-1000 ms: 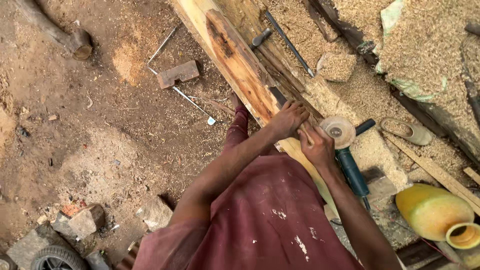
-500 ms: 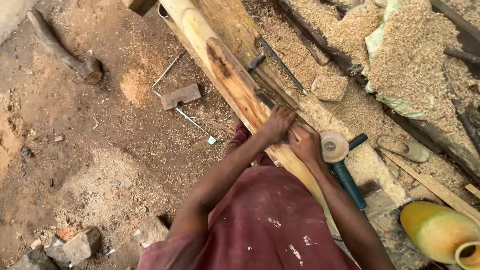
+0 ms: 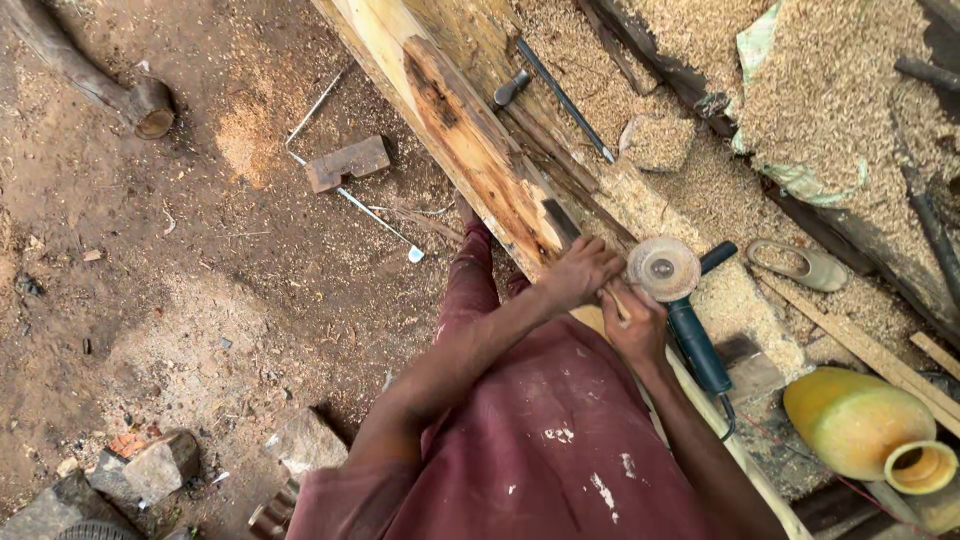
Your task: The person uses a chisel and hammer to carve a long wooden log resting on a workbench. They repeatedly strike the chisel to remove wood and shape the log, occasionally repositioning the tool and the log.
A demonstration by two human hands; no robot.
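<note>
The long pale wooden beam (image 3: 470, 150) lies under both hands, left hand (image 3: 580, 272) and right hand (image 3: 633, 325) gripping a small tool, beside a blue angle grinder (image 3: 680, 300) and an empty-looking yellow gourd-shaped jug (image 3: 865, 425).

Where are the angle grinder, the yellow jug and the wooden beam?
angle grinder (image 3: 690, 335): head view, on its blue body.
yellow jug (image 3: 850, 420): head view, on its rounded side.
wooden beam (image 3: 470, 150): head view, on the dark patch of its upper face.

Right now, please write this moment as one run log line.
left hand: on log | right hand: beside left | angle grinder: lying on sawdust
</note>
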